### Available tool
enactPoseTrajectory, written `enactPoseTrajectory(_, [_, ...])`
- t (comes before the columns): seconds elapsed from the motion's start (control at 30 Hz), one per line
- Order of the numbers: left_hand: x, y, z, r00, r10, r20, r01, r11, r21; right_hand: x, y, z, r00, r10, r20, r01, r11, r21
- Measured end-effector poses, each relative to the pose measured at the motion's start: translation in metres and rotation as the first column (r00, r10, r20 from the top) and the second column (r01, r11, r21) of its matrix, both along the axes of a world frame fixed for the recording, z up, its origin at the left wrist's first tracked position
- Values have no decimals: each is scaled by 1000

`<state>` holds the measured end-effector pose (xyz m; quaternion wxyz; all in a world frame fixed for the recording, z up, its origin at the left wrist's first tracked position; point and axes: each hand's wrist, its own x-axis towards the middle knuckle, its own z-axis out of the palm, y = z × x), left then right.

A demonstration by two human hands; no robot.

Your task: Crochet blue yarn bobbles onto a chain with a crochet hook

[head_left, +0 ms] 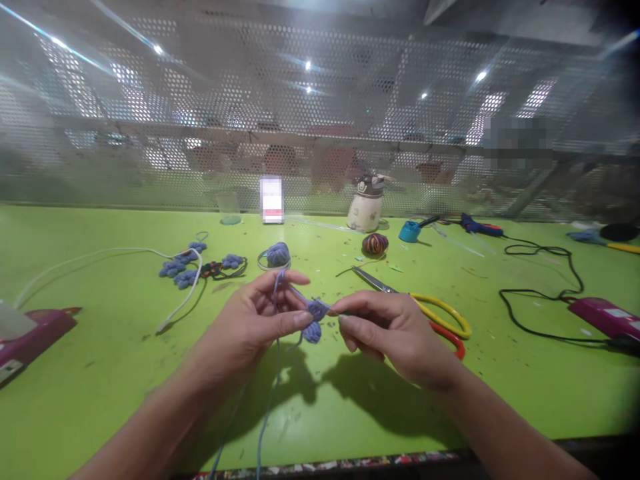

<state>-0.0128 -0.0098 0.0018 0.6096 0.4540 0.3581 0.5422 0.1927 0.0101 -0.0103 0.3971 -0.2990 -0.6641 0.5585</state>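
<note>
Between the thumb and fingers of my left hand (265,313) is a small crochet piece (315,321) of blue-purple yarn with puffy petals. A strand of the same yarn (277,293) loops around my left fingers and trails down past the table's front edge. My right hand (390,327) pinches a thin crochet hook (332,311), whose tip meets the upper petal; most of it is hidden by the fingers. Under and beyond my right hand lie scissors (443,313) with yellow and red handles. A purple yarn ball (278,254) sits beyond my left hand.
Finished purple crochet flowers (183,267) and a white cable (120,251) lie left. Further back stand a phone (272,200), a clear cup (230,210), a bottle (365,207), a multicoloured yarn ball (375,245) and a blue tape dispenser (410,231). Power strips (605,317) (37,333) flank the green table.
</note>
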Motion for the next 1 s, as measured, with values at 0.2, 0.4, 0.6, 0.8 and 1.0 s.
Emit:
enactPoseTrajectory(0.2, [0,0,0,1000,2,-3,-2,1000,9,-8,0,-6,983,14,-184,-67,955,-289])
enactPoseTrajectory(0.4, [0,4,-6,1000,5,0,-5,998,60,-5,0,-3,987,45,-154,-85,960,-266])
enactPoseTrajectory(0.6, [0,6,-7,998,-35,-55,39,996,76,-5,0,1,988,75,-137,-106,965,-240])
enactPoseTrajectory(0.8, [3,4,-3,996,-17,-86,18,1000,7,-7,1,3,996,60,-71,-73,978,-194])
enactPoseTrajectory(1.0, [6,6,-6,989,-15,-150,17,1000,12,-7,3,5,1000,9,6,-7,984,-180])
